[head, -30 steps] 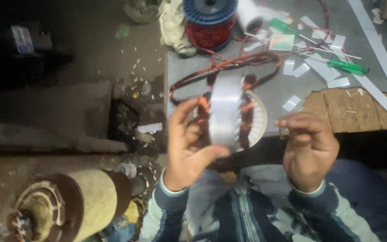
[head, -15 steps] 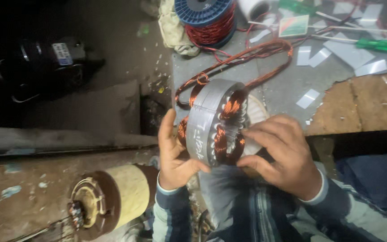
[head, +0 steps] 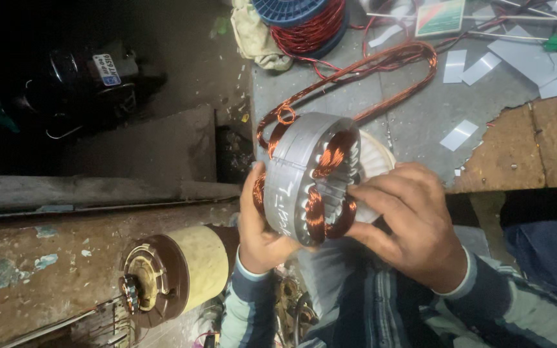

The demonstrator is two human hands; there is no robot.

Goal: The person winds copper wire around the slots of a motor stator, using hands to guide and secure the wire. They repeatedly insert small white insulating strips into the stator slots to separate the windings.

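- Stator core [head: 304, 180], a grey steel ring with copper windings, is held upright between both hands above the edge of the grey workbench [head: 414, 116].
- Left hand [head: 259, 225] cups its outer rim from below, fingers closed around it.
- Right hand [head: 407, 225] presses its fingertips [head: 356, 191] on the copper coils at the ring's face.
- Loose copper wire loop [head: 381, 64] lies on the bench behind; a red wire spool [head: 304, 22] stands farther back.

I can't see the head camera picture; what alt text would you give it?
Seen from above, a person's left hand and right hand grip a grey round metal motor stator wound with copper wire coils. It is held on edge over a cluttered grey worktable. A blue spool of red wire and white paper strips lie on that table.
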